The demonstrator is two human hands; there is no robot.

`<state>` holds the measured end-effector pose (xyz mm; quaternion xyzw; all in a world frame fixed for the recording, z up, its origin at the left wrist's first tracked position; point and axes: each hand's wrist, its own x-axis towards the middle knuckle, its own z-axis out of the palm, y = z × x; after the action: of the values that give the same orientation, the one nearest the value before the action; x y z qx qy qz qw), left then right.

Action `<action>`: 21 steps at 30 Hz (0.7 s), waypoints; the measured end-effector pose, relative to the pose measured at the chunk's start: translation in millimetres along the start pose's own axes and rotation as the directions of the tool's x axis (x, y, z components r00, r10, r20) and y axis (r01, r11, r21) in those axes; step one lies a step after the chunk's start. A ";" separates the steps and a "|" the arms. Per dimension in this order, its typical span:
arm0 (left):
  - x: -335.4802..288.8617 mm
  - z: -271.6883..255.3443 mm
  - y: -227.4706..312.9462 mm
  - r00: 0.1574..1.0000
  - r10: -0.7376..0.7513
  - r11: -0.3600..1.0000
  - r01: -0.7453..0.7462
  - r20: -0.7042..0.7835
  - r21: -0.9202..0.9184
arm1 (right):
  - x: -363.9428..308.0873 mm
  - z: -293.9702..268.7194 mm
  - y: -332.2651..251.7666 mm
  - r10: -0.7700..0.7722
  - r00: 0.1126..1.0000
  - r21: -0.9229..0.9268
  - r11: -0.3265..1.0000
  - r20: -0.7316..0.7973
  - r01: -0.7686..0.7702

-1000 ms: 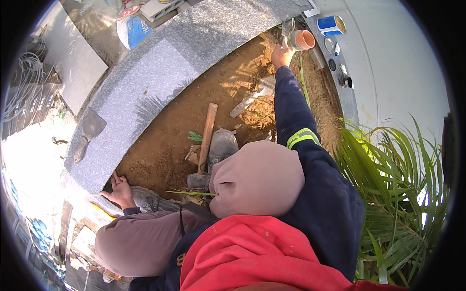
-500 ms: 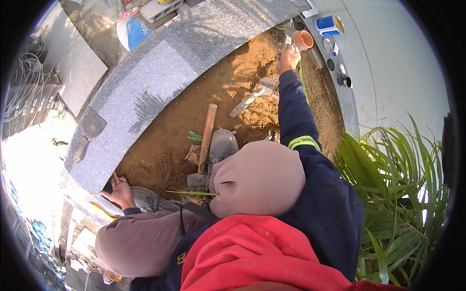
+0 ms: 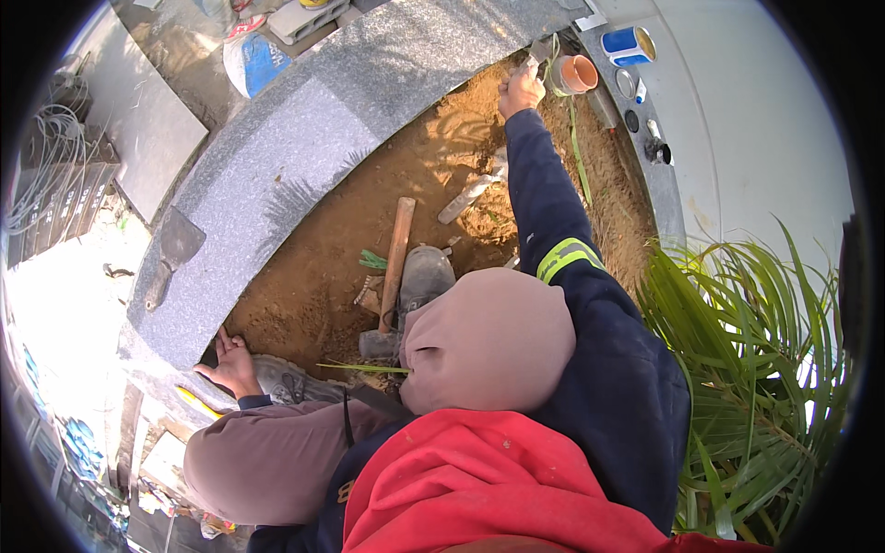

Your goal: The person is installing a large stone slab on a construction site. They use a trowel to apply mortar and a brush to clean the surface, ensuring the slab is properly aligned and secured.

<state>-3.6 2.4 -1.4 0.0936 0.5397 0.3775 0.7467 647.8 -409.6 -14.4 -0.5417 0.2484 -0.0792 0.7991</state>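
Observation:
At the far end of the dirt bed, my right hand is closed around a small hand tool with a flat grey blade; its exact kind is hard to tell. Just right of it is a terracotta-coloured pipe end. My left hand is at the near left, fingers apart, resting against the inner edge of the curved grey stone slab. A wooden-handled hammer lies beside my boot. Farther off in the soil is a dusty trowel-like tool, partly behind my right sleeve.
On the slab lies a broad-bladed scraper. A blue and white can and small items line the right ledge. Palm leaves crowd the near right. A blue and white sack and a concrete block stand beyond the slab.
My right hand has moved left with the flat-bladed tool, away from the pipe end and toward the slab's inner edge. My left hand stays in place.

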 end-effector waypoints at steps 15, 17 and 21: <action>1.9 7.7 -14.5 1.000 -0.022 1.000 0.022 0.000 -0.007 | 14.5 -32.0 1.5 0.046 0.955 -0.239 0.971 0.293 0.027; -6.2 -4.0 5.9 0.999 0.051 0.999 -0.051 -0.010 -0.006 | -40.9 2.7 1.8 0.240 0.938 -0.190 0.962 0.251 -0.195; -3.7 3.3 -1.4 1.000 0.018 1.000 -0.018 0.002 0.004 | -76.8 -0.9 -31.5 0.064 0.955 -0.379 0.924 0.290 0.053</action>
<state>-0.4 -0.1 1.8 0.1000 0.5389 0.3831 0.7435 585.5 -392.5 37.8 -0.6919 0.1380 0.0553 0.7065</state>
